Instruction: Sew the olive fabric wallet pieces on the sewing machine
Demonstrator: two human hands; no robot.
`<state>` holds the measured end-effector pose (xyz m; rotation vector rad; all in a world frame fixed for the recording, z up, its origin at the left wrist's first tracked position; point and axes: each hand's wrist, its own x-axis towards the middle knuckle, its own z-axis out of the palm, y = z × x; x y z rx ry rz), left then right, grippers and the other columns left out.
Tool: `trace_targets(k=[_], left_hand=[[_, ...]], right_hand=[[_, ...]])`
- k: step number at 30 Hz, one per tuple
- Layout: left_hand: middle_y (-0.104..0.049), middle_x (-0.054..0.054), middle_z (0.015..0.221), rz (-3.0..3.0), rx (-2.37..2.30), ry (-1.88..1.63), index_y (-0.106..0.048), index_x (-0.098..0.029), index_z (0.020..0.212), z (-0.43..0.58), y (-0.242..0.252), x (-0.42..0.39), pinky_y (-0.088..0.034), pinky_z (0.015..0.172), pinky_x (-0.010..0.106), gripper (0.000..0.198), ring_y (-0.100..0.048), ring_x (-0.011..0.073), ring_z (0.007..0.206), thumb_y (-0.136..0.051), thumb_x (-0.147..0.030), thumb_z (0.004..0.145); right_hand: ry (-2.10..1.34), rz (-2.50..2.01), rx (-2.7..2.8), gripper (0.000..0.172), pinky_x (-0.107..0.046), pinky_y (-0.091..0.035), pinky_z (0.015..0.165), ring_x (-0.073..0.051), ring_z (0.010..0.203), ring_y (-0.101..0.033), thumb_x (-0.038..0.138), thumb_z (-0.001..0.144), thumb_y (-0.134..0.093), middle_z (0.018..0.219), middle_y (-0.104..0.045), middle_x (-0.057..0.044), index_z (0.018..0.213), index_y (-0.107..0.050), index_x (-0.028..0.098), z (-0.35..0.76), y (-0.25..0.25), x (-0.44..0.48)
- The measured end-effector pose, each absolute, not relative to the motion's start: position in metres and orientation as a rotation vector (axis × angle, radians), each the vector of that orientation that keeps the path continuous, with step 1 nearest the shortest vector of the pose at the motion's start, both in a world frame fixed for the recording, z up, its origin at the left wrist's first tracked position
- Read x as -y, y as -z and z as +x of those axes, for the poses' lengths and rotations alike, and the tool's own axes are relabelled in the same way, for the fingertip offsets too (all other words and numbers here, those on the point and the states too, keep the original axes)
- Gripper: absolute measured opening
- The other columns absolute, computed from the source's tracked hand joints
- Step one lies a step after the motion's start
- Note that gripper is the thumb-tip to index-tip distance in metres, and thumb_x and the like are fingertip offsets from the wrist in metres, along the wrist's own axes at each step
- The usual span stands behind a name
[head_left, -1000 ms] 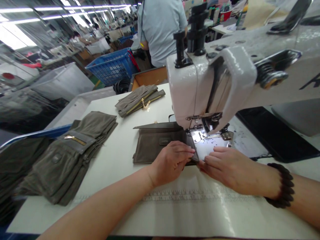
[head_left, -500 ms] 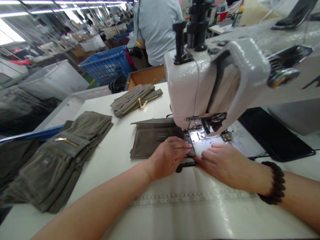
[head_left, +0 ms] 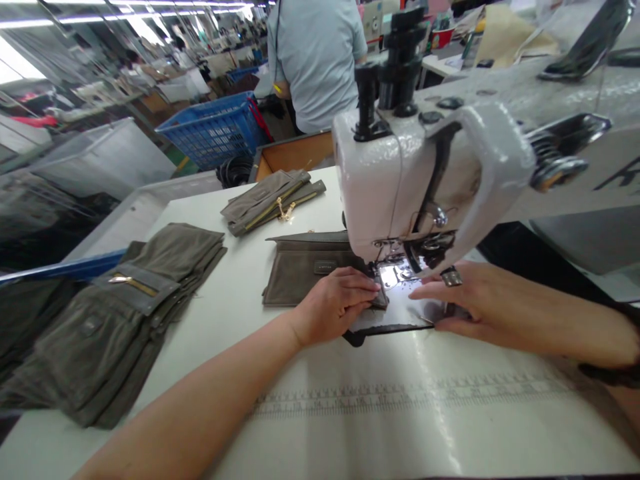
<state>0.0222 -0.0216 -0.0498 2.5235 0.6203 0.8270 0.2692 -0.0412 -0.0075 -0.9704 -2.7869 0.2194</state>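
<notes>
An olive-grey fabric wallet (head_left: 295,277) with a small label lies on the sewing machine's bed, its right edge by the presser foot. My left hand (head_left: 333,303) holds that edge down, fingers together on top and thumb along the near side. The sewing machine (head_left: 370,173) has its lit needle area just past my left fingertips. To the right, my right hand (head_left: 470,300) is over the metal plate (head_left: 400,320), beside a knurled metal knob (head_left: 451,276). Its thumb and forefinger are apart. A thin shiny thing lies near the thumb tip, too small to name.
More olive-grey pieces with gold zips (head_left: 273,200) lie behind the wallet. A stack of similar fabric parts (head_left: 115,320) covers the table's left side. A printed ruler scale (head_left: 350,402) crosses the front. Beyond are a blue crate (head_left: 210,130) and a person in a light shirt (head_left: 317,60).
My right hand has left the wallet's near corner and moved right, to the knob. The left hand stays on the wallet, which has shifted slightly. My view has tilted a little.
</notes>
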Motion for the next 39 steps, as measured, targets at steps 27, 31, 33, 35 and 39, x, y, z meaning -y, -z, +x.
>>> trace_targets(k=[27, 31, 33, 35, 39], left_hand=[[-0.067, 0.008, 0.093, 2.45, -0.635, -0.825, -0.065, -0.014, 0.085, 0.024, 0.047, 0.023, -0.05, 0.081, 0.035, 0.015, -0.059, 0.0179, 0.089, -0.051, -0.015, 0.08], [-0.067, 0.008, 0.092, 2.419, -0.673, -0.839, -0.065, -0.014, 0.085, 0.024, 0.045, 0.023, -0.051, 0.079, 0.033, 0.015, -0.059, 0.0168, 0.088, -0.051, -0.014, 0.081], [-0.067, 0.008, 0.092, 2.42, -0.675, -0.842, -0.065, -0.013, 0.085, 0.024, 0.045, 0.024, -0.051, 0.079, 0.032, 0.015, -0.059, 0.0168, 0.088, -0.051, -0.013, 0.081], [-0.067, 0.008, 0.092, 2.432, -0.667, -0.847, -0.065, -0.013, 0.085, 0.025, 0.046, 0.024, -0.051, 0.08, 0.033, 0.015, -0.059, 0.0168, 0.089, -0.051, -0.013, 0.081], [-0.067, 0.008, 0.093, 2.46, -0.621, -0.875, -0.064, -0.014, 0.086, 0.024, 0.048, 0.024, -0.05, 0.081, 0.035, 0.015, -0.06, 0.0166, 0.09, -0.05, -0.014, 0.081]], right_hand=[[0.123, -0.626, 2.833, 0.026, -0.031, -0.032, 0.062, -0.014, 0.063, -0.045, 0.016, 0.092, -0.035, 0.067, -0.051, -0.002, 0.084, -0.059, 0.012, 0.246, 0.025, 0.047], [0.142, -0.562, 2.845, 0.026, -0.03, -0.03, 0.057, -0.014, 0.059, -0.043, 0.016, 0.092, -0.032, 0.065, -0.05, -0.001, 0.094, -0.057, 0.01, 0.242, 0.028, 0.051], [0.137, -0.626, 2.846, 0.025, -0.031, -0.027, 0.055, -0.014, 0.057, -0.042, 0.02, 0.093, -0.033, 0.063, -0.05, 0.0, 0.092, -0.057, 0.012, 0.239, 0.03, 0.053], [0.114, -0.69, 2.863, 0.024, -0.031, -0.025, 0.054, -0.014, 0.056, -0.042, 0.023, 0.093, -0.035, 0.063, -0.05, 0.0, 0.09, -0.057, 0.014, 0.236, 0.032, 0.055], [0.054, -0.753, 2.888, 0.02, -0.031, -0.023, 0.053, -0.014, 0.056, -0.043, 0.025, 0.091, -0.04, 0.063, -0.051, 0.001, 0.089, -0.058, 0.016, 0.236, 0.033, 0.056]])
